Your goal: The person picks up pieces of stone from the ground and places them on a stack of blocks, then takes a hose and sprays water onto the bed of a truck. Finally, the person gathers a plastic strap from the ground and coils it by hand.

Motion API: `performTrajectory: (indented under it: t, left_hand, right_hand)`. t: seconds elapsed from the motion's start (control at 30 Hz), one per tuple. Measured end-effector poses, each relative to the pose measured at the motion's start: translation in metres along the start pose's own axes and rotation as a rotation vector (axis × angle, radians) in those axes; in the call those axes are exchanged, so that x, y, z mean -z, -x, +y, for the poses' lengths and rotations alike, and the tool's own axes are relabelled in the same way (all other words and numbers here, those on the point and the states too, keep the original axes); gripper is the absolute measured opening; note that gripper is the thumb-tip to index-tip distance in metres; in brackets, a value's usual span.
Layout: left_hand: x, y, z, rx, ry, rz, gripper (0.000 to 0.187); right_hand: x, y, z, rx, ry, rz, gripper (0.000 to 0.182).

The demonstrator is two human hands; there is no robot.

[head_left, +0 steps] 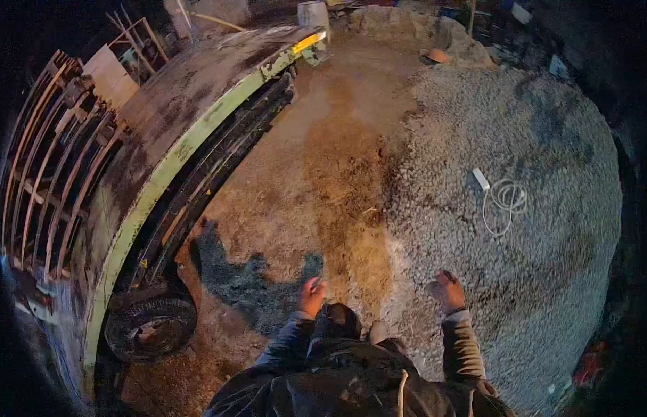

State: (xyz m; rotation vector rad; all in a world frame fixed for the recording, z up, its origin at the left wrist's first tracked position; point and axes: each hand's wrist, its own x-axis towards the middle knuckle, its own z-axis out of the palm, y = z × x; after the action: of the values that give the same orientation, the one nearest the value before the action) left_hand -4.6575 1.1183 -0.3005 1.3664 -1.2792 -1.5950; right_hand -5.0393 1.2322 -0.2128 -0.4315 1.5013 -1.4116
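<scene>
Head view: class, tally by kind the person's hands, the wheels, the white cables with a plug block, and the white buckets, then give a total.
Hands: 2, left hand and right hand
Wheels: 1, tyre
White cables with plug block: 1, cable
White buckets: 1, bucket
Total: 5

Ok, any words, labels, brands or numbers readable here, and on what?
None can be read.
The trailer bed, its tyre and the white adapter with its coiled cable on the gravel pile show no legible markings.
Neither the left hand nor the right hand holds anything lettered.
</scene>
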Motion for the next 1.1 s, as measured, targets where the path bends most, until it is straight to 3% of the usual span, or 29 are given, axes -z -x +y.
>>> performTrajectory:
  t: [0.03,0.13,0.17,0.23,0.27,0.3,0.33,0.4,0.47,0.53,0.6,0.67,0.73,0.83,0.9,0.97,1.03,1.1]
  left_hand:
    - [-0.028,-0.019,0.012,0.050,0.210,0.019,0.059]
    - [-0.087,-0.069,0.033,-0.051,-0.007,-0.108,0.066]
    - [-0.099,-0.088,0.038,-0.043,-0.160,-0.150,0.065]
    - [-0.117,-0.139,0.033,0.145,0.099,-0.117,0.066]
    - [-0.120,-0.164,0.025,0.226,0.240,-0.095,0.066]
    - [-0.123,-0.193,0.025,0.154,0.189,-0.091,0.066]
    - [-0.127,-0.223,0.023,0.082,0.136,-0.083,0.066]
    - [-0.132,-0.293,-0.001,0.047,0.151,-0.077,0.064]
    - [-0.127,-0.316,0.078,-0.025,-0.197,-0.049,0.069]
    - [-0.124,-0.364,0.122,-0.094,-0.080,-0.018,0.073]
    - [-0.118,-0.402,0.160,-0.134,-0.027,0.009,0.077]
    - [-0.109,-0.423,0.202,-0.146,-0.007,0.053,0.079]
    - [-0.089,-0.427,0.229,-0.114,0.021,0.040,0.080]
    - [-0.061,-0.417,0.228,-0.055,-0.182,0.224,0.079]
    - [-0.044,-0.407,0.179,0.005,-0.259,0.351,0.077]
    - [-0.037,-0.363,0.153,0.111,-0.097,0.492,0.074]
    - [-0.030,-0.310,0.123,0.237,-0.018,0.717,0.068]
    - [-0.040,-0.264,0.028,0.426,0.047,1.071,0.060]
  right_hand:
    - [-0.021,-0.020,-0.021,0.027,-0.024,-0.004,0.018]
    - [-0.071,-0.083,-0.063,0.053,0.012,-0.054,0.013]
    - [-0.067,-0.115,-0.047,0.067,0.054,-0.103,0.016]
    - [-0.056,-0.188,0.005,0.115,0.140,-0.226,0.025]
    - [-0.067,-0.194,-0.009,-0.031,0.127,-0.254,0.029]
    - [-0.079,-0.192,-0.028,-0.183,0.140,-0.280,0.033]
    - [-0.082,-0.210,-0.016,-0.179,0.148,-0.207,0.038]
    - [-0.060,-0.237,-0.006,0.068,0.423,-0.226,0.042]
    - [-0.056,-0.273,-0.033,0.133,0.605,-0.247,0.039]
    - [-0.052,-0.316,-0.062,-0.248,0.460,-0.051,0.037]
    - [-0.002,-0.391,-0.074,-0.344,0.230,-0.223,0.052]
    - [-0.016,-0.449,-0.094,-0.352,0.138,-0.360,0.059]
    - [-0.057,-0.486,-0.129,-0.297,0.199,-0.454,0.057]
    - [-0.154,-0.508,-0.189,-0.227,0.285,-0.628,0.055]
    - [-0.222,-0.513,-0.209,-0.204,0.683,-0.769,0.050]
    - [-0.273,-0.500,-0.213,-0.459,0.395,-0.961,0.048]
    - [-0.327,-0.471,-0.215,-0.449,0.700,-1.219,0.050]
    - [-0.356,-0.466,-0.201,-0.287,1.138,-1.576,0.053]
